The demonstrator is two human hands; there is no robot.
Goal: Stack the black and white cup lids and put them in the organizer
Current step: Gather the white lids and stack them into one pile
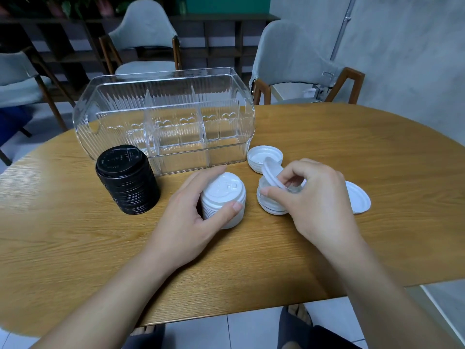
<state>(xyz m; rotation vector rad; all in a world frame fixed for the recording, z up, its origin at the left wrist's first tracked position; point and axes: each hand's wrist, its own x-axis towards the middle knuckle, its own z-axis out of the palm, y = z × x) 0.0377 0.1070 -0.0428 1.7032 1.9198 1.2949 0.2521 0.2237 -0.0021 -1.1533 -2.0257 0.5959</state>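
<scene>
Stacking of white lids is underway: our left hand (pixel 201 210) grips the white stack (pixel 224 200) at centre, our right hand (pixel 309 195) pinches one tilted lid (pixel 271 173), which next goes atop that stack; the organizer (pixel 163 122) stands empty behind.

place: cafe or casual seating area, likely | evidence: oval wood desk (pixel 327 137), 3 grey padded chairs (pixel 143 39) with wood frames, dark open shelving (pixel 221 41) behind, teal wall (pixel 226 5), white tile floor (pixel 251 328), takeaway cup lids (pixel 127 180) in bulk
</scene>
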